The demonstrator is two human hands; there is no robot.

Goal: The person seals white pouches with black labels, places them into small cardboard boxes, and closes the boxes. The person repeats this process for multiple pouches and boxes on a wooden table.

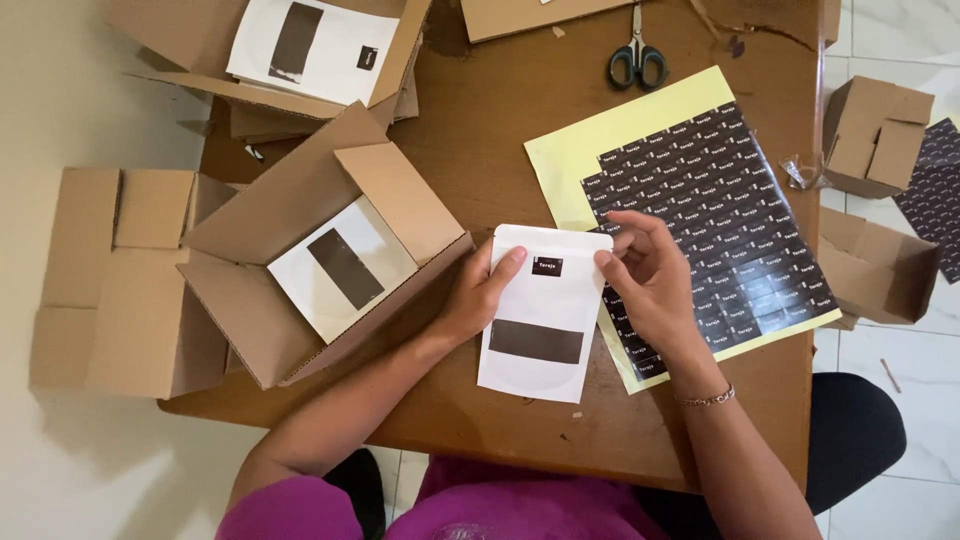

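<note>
A white pouch (545, 300) with a dark window strip and a small black sticker near its top lies on the brown table (510, 130). My left hand (480, 295) grips its left edge, thumb on the front. My right hand (650, 275) holds the pouch's upper right edge, fingers curled. Under my right hand lies a yellow backing sheet (590, 150) covered with many small black stickers (720, 200).
An open cardboard box (300, 210) holding a white pouch stands at the left, another open box (320, 40) at the top left. Flat cardboard (110, 280) lies on the floor. Scissors (637, 55) rest at the table's far edge. Small boxes (875, 135) sit at the right.
</note>
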